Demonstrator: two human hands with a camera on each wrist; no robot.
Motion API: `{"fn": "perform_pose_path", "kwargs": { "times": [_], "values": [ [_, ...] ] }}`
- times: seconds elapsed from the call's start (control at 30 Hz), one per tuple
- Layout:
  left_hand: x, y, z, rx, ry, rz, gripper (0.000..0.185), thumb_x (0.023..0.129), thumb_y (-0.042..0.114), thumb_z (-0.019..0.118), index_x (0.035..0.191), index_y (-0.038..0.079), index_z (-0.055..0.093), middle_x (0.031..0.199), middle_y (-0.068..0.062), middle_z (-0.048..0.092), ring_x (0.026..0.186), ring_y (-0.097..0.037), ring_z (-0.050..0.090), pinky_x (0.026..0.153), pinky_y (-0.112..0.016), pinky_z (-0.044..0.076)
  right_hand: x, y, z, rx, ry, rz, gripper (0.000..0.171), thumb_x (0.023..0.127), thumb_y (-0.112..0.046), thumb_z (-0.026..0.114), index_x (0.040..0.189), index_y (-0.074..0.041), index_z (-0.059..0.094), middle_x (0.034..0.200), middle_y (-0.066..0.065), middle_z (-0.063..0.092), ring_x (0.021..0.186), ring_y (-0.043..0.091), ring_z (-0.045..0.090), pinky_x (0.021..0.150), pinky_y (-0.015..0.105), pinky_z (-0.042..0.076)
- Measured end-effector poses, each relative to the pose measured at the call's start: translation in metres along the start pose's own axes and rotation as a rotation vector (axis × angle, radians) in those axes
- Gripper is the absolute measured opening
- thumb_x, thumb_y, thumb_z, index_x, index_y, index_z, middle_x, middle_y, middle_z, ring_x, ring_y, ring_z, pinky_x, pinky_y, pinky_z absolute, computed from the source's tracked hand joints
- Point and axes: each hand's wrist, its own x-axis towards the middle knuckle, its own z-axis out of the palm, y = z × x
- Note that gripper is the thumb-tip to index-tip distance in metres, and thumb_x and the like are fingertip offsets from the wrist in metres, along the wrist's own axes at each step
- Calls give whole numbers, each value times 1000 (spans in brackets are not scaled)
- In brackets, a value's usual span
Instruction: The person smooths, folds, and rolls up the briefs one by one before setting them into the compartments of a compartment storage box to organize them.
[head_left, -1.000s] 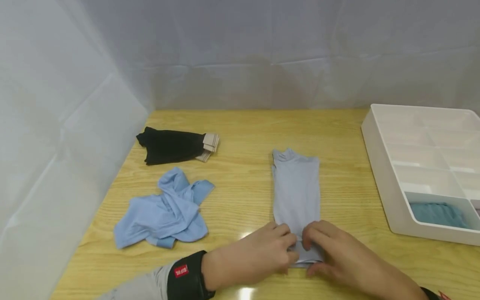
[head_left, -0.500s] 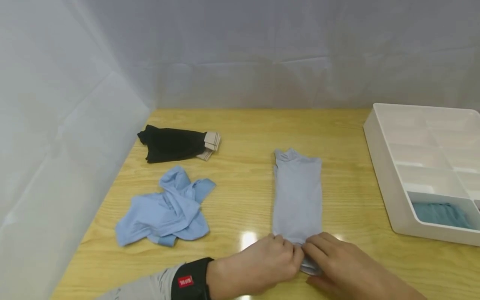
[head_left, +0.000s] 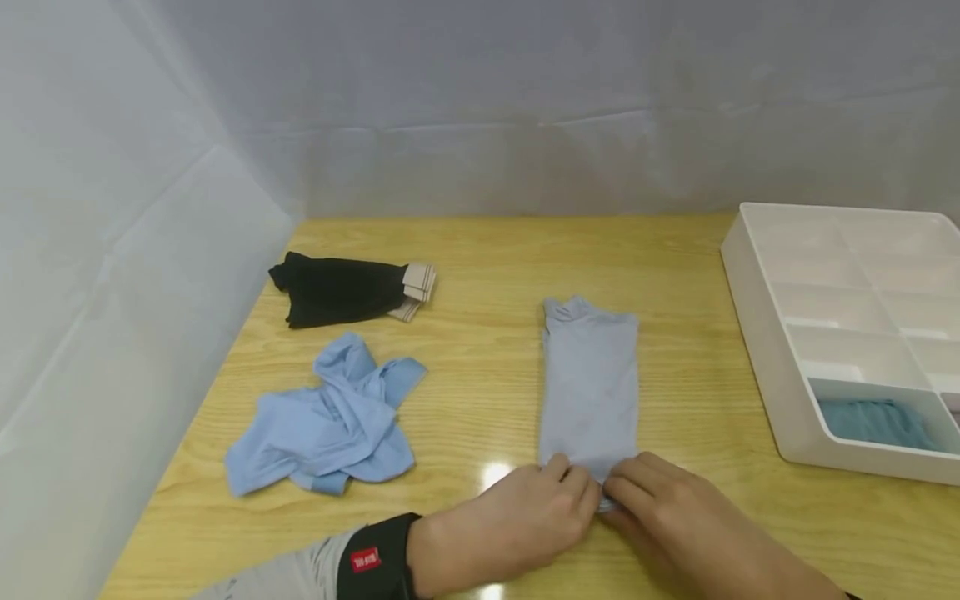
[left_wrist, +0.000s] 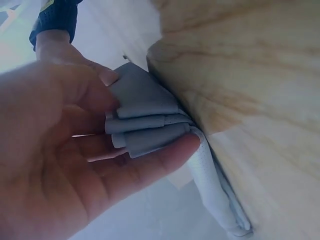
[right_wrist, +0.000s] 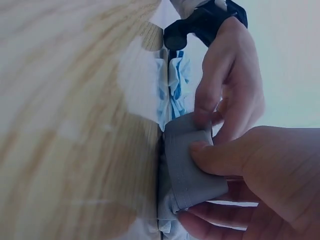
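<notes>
A grey-blue garment lies folded into a long strip on the wooden table. Both hands meet at its near end. My left hand and my right hand pinch that end, which is rolled up into a small wad. In the left wrist view the rolled grey cloth sits between thumb and fingers of my left hand. In the right wrist view my right hand grips the same roll, thumb on top.
A crumpled light blue garment lies to the left. A folded black garment with a beige band sits behind it. A white divided tray stands at right, with a teal cloth in a near compartment. White walls close the left and back.
The rolled near end has crept a little farther along the strip, and both hands have moved forward with it. Less of the near end shows past the fingers.
</notes>
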Motion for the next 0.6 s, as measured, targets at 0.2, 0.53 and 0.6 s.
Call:
{"fn": "perform_pose_path", "kwargs": {
  "times": [0.2,0.53,0.6],
  "values": [
    [-1,2,0,-18,-28,-35,13,97,21,52,93,20,64,85,6,50,72,-8,42,58,-18,36,1,2,1,41,38,3,44,104,-35,34,91,-11,69,90,-9,55,79,6,50,69,18,44],
    [4,-16,-5,-574,-91,-114,16,90,15,65,101,11,54,73,5,52,64,-7,52,55,-15,41,-1,9,-3,233,-32,150,7,89,-12,69,95,-16,68,89,-12,65,80,3,61,68,18,51],
    [4,-20,-4,-673,-101,-128,15,91,11,63,102,10,52,71,4,51,61,-6,52,52,-15,41,-1,10,-4,243,-58,203,24,82,-5,74,100,-16,63,88,-12,66,80,2,62,66,20,52]
  ]
}}
